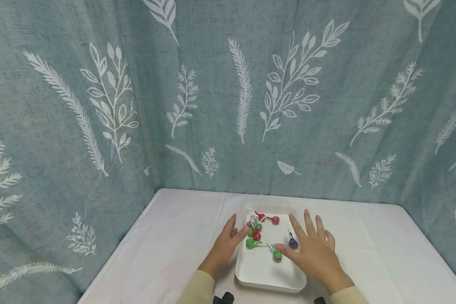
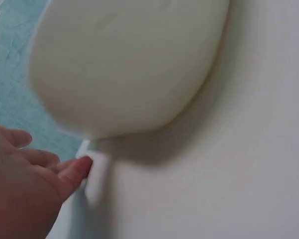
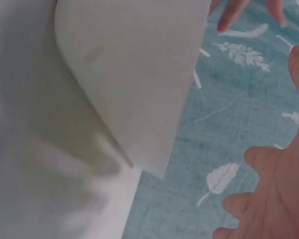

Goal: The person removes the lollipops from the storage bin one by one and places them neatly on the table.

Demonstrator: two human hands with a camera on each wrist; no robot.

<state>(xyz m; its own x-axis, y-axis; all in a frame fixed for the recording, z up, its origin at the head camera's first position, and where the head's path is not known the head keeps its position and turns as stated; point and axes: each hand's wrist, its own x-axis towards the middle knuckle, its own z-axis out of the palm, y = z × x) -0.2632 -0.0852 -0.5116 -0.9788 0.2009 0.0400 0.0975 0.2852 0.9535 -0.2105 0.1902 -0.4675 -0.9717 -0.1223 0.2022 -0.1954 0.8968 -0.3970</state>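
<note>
A white rectangular tray (image 1: 267, 276) holds several wrapped lollipops. At its left side is my left hand (image 1: 224, 245), fingers loosely extended and thumb over the rim near the lollipop cluster. My right hand (image 1: 315, 253) hovers over the right side with fingers spread. Its thumb tip is close to a green lollipop (image 1: 277, 256), and a purple lollipop (image 1: 293, 242) lies just beyond the thumb. Another green lollipop (image 1: 251, 243) and a red lollipop (image 1: 256, 236) lie by the left rim. Both wrist views show the tray's outer wall (image 2: 129, 74) beside a hand holding nothing.
Two red lollipops, one of them the right-hand red lollipop (image 1: 275, 220), lie toward the tray's far end. The tray stands on a white cloth-covered table (image 1: 167, 253). A blue-green curtain (image 1: 220, 105) with white leaf prints hangs behind and along the sides.
</note>
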